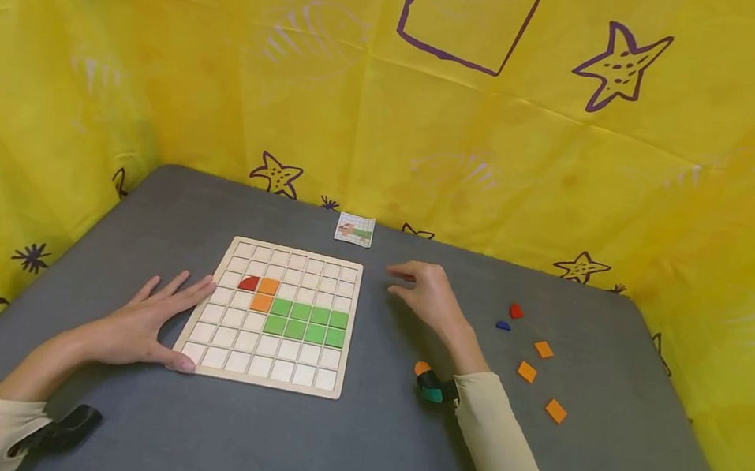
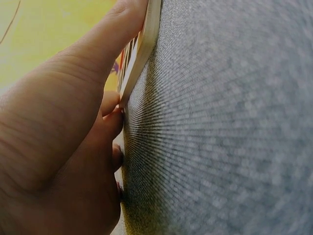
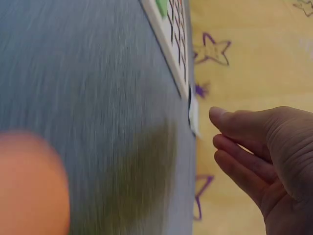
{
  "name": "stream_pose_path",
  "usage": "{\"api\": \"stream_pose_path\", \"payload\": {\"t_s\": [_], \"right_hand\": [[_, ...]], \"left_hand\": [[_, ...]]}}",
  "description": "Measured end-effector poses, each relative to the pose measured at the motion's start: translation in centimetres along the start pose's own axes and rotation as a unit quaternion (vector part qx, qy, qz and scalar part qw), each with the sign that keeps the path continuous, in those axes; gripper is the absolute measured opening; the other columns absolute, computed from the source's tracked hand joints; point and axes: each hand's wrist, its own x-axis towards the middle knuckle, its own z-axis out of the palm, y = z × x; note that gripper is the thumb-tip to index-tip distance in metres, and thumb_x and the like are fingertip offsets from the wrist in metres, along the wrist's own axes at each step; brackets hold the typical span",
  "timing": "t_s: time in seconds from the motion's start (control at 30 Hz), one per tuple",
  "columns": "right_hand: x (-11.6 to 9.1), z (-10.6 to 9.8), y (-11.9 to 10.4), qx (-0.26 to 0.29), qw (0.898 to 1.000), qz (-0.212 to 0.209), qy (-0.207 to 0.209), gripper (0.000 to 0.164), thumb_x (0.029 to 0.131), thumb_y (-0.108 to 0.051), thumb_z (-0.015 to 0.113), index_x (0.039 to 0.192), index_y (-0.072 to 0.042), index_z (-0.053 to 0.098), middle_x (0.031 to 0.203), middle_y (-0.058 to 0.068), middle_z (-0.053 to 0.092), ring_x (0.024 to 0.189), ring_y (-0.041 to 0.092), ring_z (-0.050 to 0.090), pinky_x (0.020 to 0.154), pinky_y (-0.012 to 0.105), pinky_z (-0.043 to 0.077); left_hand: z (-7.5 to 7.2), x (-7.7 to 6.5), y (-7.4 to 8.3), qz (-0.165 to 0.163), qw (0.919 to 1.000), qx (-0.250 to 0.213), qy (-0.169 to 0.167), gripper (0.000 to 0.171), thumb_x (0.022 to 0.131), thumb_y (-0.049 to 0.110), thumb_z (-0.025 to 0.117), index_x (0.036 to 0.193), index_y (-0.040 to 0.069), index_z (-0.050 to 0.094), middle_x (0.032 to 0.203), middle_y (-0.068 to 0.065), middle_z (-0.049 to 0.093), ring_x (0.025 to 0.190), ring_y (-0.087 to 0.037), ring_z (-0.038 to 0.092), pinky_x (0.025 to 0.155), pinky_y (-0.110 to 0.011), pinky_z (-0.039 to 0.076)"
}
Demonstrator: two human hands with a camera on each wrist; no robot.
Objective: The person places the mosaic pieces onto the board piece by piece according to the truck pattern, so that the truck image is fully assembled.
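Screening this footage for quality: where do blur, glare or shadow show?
Head view: the board and green tiles look crisp. Left wrist view: yellow cloth washed out behind the left hand, tabletop softening toward the right edge. Right wrist view: tabletop streaked by blur, a dark shadow across it, and an orange shape at lower left out of focus.

Bright, even light in the head view, the board (image 1: 246,341) crisp — a shadow beside the right sleeve (image 1: 508,455). Left wrist: cloth (image 2: 49,24) glaring, near surface (image 2: 244,122) blurred. Right wrist: surface streaked, orange blob (image 3: 30,186) defocused.
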Motion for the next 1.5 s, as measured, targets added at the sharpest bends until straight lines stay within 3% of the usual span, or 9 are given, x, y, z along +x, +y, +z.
{"api": "stream_pose_path", "payload": {"t_s": [0.4,0.7,0.9,1.17,1.5], "right_hand": [[-3.1,-4.8,5.1,-0.033,0.999,0.009,0.018,0.033,0.079,0.004,0.078,0.112,0.005,0.071,0.107,0.018,0.072,0.099,0.034,0.069,0.084,0.044,0.055],[-6.5,-9.1,8.9,-0.080,0.993,0.087,0.027,0.035,0.082,0.006,0.074,0.116,0.008,0.068,0.113,0.024,0.068,0.103,0.042,0.065,0.085,0.051,0.053],[-8.0,-10.1,10.7,-0.084,0.993,0.076,0.038,0.035,0.078,0.008,0.075,0.113,0.008,0.069,0.109,0.024,0.069,0.096,0.042,0.067,0.079,0.052,0.055],[-9.2,-11.2,13.0,-0.065,0.988,0.140,0.007,0.040,0.081,0.006,0.074,0.120,0.008,0.066,0.116,0.026,0.066,0.106,0.044,0.063,0.086,0.053,0.052],[-9.8,-11.5,14.2,-0.048,0.987,0.155,-0.022,0.039,0.084,0.004,0.072,0.122,0.007,0.064,0.115,0.024,0.068,0.103,0.042,0.066,0.082,0.048,0.055]], "left_hand": [[-0.1,0.0,0.2,0.004,1.0000,0.001,0.002,0.117,0.069,0.055,0.082,0.158,0.013,0.018,0.161,-0.020,0.016,0.145,-0.050,0.001,0.111,-0.063,-0.014],[-0.3,0.0,0.4,0.011,0.9999,0.003,0.005,0.117,0.069,0.054,0.082,0.158,0.012,0.019,0.161,-0.020,0.016,0.145,-0.051,0.001,0.110,-0.064,-0.013],[-0.2,0.1,0.3,0.011,0.9999,0.000,0.003,0.117,0.069,0.054,0.082,0.158,0.012,0.018,0.161,-0.020,0.016,0.145,-0.051,0.000,0.110,-0.065,-0.014],[0.1,-0.1,0.0,0.009,0.9999,-0.002,0.007,0.117,0.069,0.057,0.081,0.158,0.012,0.019,0.161,-0.019,0.016,0.145,-0.050,0.001,0.111,-0.063,-0.014],[0.1,0.0,0.1,0.000,1.0000,0.000,0.003,0.118,0.069,0.058,0.081,0.158,0.013,0.018,0.162,-0.019,0.015,0.145,-0.050,0.000,0.111,-0.063,-0.014]]}}
